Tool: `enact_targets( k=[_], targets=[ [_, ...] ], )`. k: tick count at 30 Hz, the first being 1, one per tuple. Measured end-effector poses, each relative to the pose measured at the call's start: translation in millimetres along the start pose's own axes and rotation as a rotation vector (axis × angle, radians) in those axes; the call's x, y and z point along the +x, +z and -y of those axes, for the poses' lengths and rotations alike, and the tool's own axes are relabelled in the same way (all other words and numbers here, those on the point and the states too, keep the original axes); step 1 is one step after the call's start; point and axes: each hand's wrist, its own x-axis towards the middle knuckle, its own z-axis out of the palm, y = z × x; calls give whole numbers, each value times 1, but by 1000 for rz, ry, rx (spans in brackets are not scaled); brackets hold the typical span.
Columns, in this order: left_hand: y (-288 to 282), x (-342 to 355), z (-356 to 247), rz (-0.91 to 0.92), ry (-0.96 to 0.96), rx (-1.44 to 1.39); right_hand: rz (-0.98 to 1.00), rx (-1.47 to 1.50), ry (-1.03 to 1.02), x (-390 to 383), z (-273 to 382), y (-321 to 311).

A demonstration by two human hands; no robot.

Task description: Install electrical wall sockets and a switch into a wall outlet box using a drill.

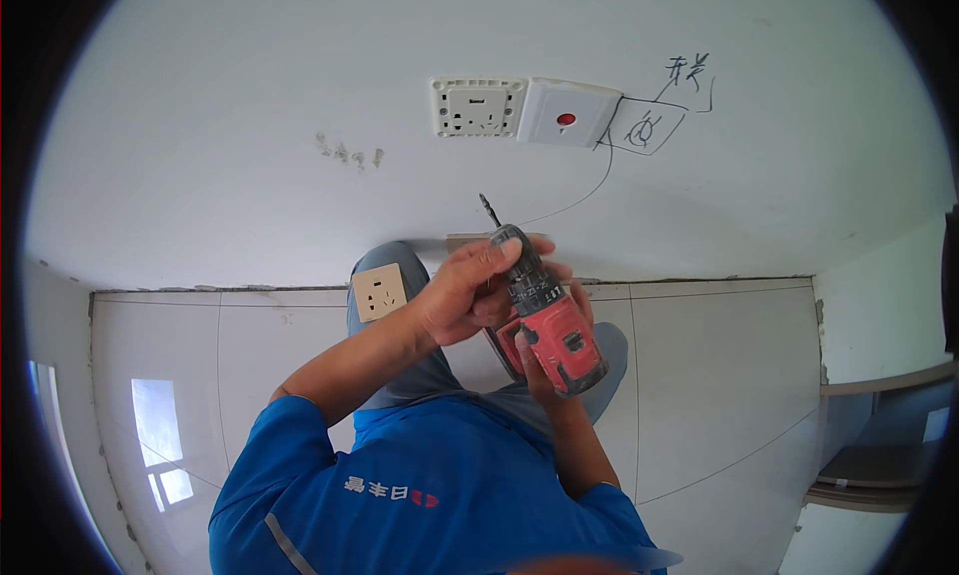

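Observation:
A red and black cordless drill (561,337) is between my hands, its thin bit (487,209) angled up and left toward the wall. My left hand (478,287) closes around the black chuck end, thumb on top. Lower down, my right hand (535,367) grips the drill near its handle, mostly hidden by the red body. On my left knee rests a beige socket faceplate (379,293). In front on the wall sits a white socket (479,108) with its mounting frame exposed, and right beside it a white plate with a red button (568,113).
Dark handwritten marks (644,127) and a curved line are on the white wall (250,125). A beige piece (470,241) shows by the wall's foot, partly hidden by the drill. Pale tiles (709,375) cover the floor; brown shelves (874,465) stand at right.

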Motion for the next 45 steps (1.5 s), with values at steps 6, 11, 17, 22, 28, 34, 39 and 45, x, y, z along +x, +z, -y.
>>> enact_targets(
  k=[6, 11, 17, 22, 28, 34, 39, 45],
  targets=[
    [-9, 1, -7, -17, 118, -141, 49, 118, 180, 0, 11, 11],
    [-14, 2, -18, 100, 124, -152, 362, 436, 578, 7, 13, 10],
    [-1, 4, -44, 14, 178, 107, 88, 923, 866, 12, 24, 26],
    [6, 19, -61, -31, 238, 233, 31, 736, 628, 26, 15, 36],
    [3, 30, -68, 29, 255, 232, 21, 760, 526, 38, 12, 31],
    [0, 30, -69, 28, 249, 231, 58, 232, 206, 44, 20, 36],
    [-3, 35, -65, -21, 259, 124, 65, 108, 146, 45, 23, 34],
    [-4, 48, -64, -104, 293, -5, 36, 140, 109, 45, 31, 36]
  ],
)
